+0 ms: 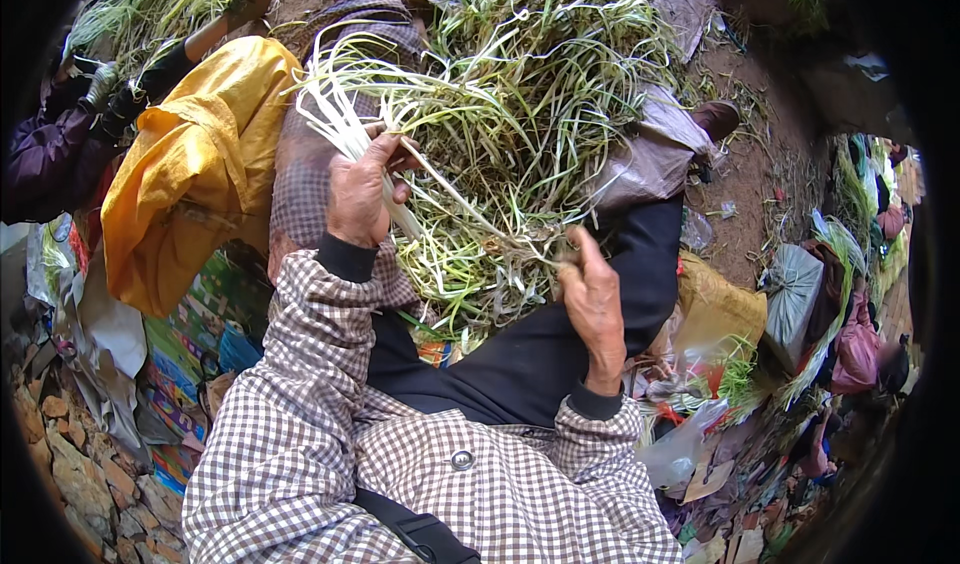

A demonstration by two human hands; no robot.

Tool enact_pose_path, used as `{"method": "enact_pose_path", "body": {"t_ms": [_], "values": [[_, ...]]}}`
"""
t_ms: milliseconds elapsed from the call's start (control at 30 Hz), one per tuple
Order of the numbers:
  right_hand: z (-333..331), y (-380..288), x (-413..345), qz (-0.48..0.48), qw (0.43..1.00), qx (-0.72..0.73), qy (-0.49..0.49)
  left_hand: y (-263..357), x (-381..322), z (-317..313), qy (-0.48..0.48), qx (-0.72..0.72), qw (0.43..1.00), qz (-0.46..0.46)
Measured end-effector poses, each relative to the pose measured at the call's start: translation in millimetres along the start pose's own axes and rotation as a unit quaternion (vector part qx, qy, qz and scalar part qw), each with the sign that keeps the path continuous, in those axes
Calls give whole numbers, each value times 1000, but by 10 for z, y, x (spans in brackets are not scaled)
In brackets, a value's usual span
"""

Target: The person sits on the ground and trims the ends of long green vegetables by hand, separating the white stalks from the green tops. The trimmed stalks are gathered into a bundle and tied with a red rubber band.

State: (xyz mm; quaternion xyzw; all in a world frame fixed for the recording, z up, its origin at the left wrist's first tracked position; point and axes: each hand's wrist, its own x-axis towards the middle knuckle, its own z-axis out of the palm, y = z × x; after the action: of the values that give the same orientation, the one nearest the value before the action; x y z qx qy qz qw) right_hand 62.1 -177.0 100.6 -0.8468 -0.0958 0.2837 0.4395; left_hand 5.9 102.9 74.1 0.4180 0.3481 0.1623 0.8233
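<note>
My left hand [363,189] grips a bundle of pale, leafy stalks [334,118], probably chives or young garlic. Their white ends fan out up and to the left. A single long stalk [461,200] runs from the left fingers down toward my right hand [592,301]. The right thumb and fingers, slightly blurred by motion, pinch its thin, dry-looking lower end. Between my legs and beyond them lies a large heap of loose green and yellowish stalks [517,114]. Trimmed pale bits [450,271] are scattered beneath both hands.
A person in a purple sleeve [52,163] is at the left, near a yellow cloth [202,159]. Brown soil [739,211] shows on the right, beside a yellow sack [720,298] and a tied plastic bundle [791,286]. Broken stones [90,474] lie lower left.
</note>
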Motion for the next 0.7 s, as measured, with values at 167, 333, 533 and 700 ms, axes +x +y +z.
{"method": "enact_pose_path", "body": {"t_ms": [167, 333, 533, 700], "values": [[365, -655, 214, -138, 958, 248, 38, -53, -163, 293, -46, -16, 998, -37], [577, -445, 198, -138, 980, 47, -135, 262, 22, 305, -53, 43, 997, 41], [265, 203, -22, -62, 996, -50, 42, 448, 146, -84, -8, 93, 994, 55], [586, -709, 226, -83, 979, 186, -12, 23, -178, 291, -65, 30, 997, 1]]}}
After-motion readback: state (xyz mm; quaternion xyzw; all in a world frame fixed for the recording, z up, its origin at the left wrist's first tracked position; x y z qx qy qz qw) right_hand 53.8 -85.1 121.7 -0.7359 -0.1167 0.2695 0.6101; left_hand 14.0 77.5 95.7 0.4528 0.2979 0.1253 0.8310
